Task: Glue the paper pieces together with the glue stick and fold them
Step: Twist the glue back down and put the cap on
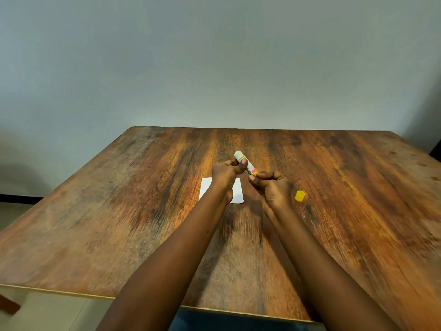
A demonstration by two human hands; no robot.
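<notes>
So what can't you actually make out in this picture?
Head view only:
1. Paper: the left hand and wrist cover its middle, so whether it is one piece or several is unclear.
2. Glue stick: its base is hidden in the right hand; the label print is too small to read.
3. Table: its near corners are cut off by the frame edges.

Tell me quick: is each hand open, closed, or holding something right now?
Left hand: grips the glue stick near its upper end.
Right hand: pinches the glue stick's lower end.
</notes>
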